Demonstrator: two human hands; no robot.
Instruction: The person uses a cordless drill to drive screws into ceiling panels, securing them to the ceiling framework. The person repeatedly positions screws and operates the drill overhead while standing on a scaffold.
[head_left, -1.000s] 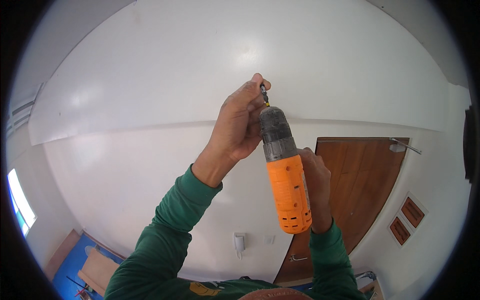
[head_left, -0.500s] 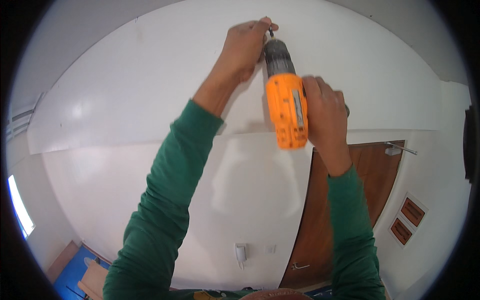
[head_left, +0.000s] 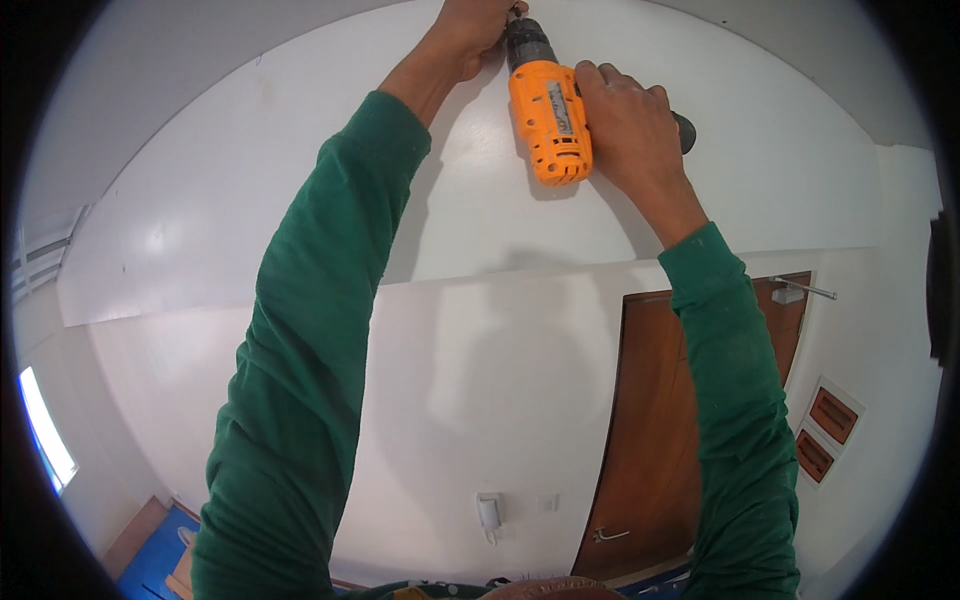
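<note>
An orange and black drill [head_left: 545,120] is held high against the white wall panel, its chuck tilted up toward the top edge of the view. My right hand [head_left: 632,125] wraps around its handle; the dark base of the grip sticks out to the right of that hand. Beside the chuck is my left hand [head_left: 474,25], its fingers pinched together near the bit [head_left: 515,14]. The upper part of this hand is cut off by the picture's edge. What its fingertips hold, if anything, is too small and hidden to make out.
A white panel [head_left: 270,200] stands out above the lower wall. Below right is a brown wooden door [head_left: 650,430] with a metal closer [head_left: 790,293]. A wall handset [head_left: 488,512] hangs low in the middle. At right is a plate with two orange-brown rectangles [head_left: 833,415].
Both hands and the drill have moved up in the view and slightly left. The left fingertips now reach the top edge. My grip on the drill is unchanged.
</note>
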